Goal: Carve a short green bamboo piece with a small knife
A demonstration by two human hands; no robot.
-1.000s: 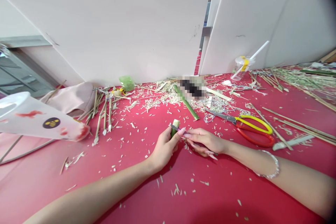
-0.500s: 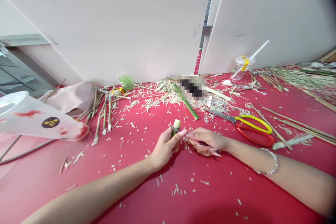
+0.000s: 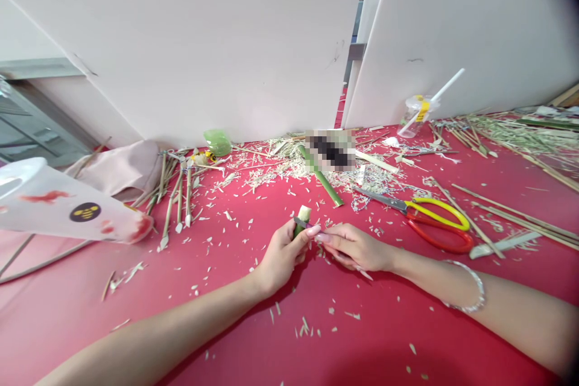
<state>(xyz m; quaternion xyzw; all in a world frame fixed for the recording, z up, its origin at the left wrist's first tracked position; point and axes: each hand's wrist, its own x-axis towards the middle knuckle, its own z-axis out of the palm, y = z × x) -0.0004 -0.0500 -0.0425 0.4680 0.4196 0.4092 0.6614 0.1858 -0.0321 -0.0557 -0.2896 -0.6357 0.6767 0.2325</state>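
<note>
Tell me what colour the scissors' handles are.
One handle is yellow, the other red, clearest in the head view.

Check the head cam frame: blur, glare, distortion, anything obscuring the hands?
Head view: left hand, right hand and bamboo look sharp, no obvious motion blur; wide-angle distortion slants the partition and stretches the white cone; a pixelated patch hides a spot at the far side; top-right corner goes dark; soft shadows fall under the forearms on the red table.
</note>
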